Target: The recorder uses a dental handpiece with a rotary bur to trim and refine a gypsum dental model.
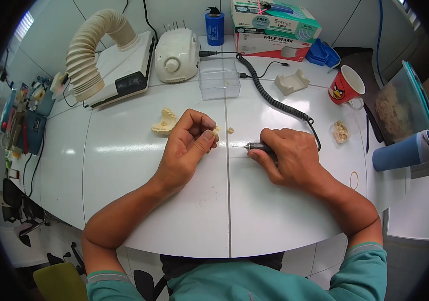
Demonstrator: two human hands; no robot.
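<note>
At the heart of the white table [159, 215], we have a small cream piece [217, 131], mostly hidden by fingers, pinched between the thumb and fingertips of the left hand [184, 145]; take it as the centre of the dial, twelve pointing away from the person. Over at four o'clock, the right hand [293, 155] is wrapped around a dark handpiece [262, 147], its thin metal tip [238, 146] aimed left, near the piece but not touching it. Whether that tip is spinning, I can't tell. Good form now, I'd judge, means seating the piece firmly in the pinch, fingertips clear of the tip's path, both hands braced against each other or the tabletop; then light, short strokes, because something this tiny could flick away under a hard push. At three o'clock, just beside the left fingertips, sits a loose little tan piece [231, 130], well worth keeping clear of the wrists. Nine o'clock, a cream dental cast [164, 123], just beyond the left hand. Up at twelve, a clear plastic box [219, 90]; at eleven, a white control unit [176, 57] with a dial. The coiled black cord [269, 98] runs through two o'clock, and letting it hang slack should spare the wrist any tug. Farther out at three, a small clear tub [341, 131] of cream bits; at ten, a ribbed hose [86, 60].
</note>
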